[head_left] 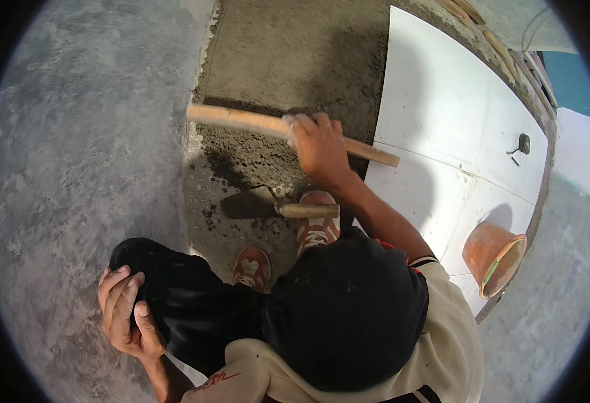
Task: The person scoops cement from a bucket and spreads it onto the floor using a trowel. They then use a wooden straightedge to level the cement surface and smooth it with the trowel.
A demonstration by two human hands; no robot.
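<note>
A squatting person works a mortar bed (288,60) beside laid white tiles (443,107). Nearest the camera, the left hand (123,312) rests on the left knee, fingers loosely curled, holding nothing. Beyond the knee, two red shoes (318,225) stand at the near edge of the mortar bed, and a trowel (278,207) lies just past them on the bed, its blade in shadow and its wooden handle toward the tiles, touched by no hand. Farther on, the right hand (318,144) is closed tight around a long wooden straightedge (241,121), which lies across the bed with one end reaching onto the nearest tile. Right of the bed, an orange bucket (493,258) lies tipped on the tiles, and a small dark tool (522,143) rests farther off on them. By the look of it, several tiles are down; the bed near the straightedge is still rough and lumpy, the far part smoother, and no tile covers it yet.
</note>
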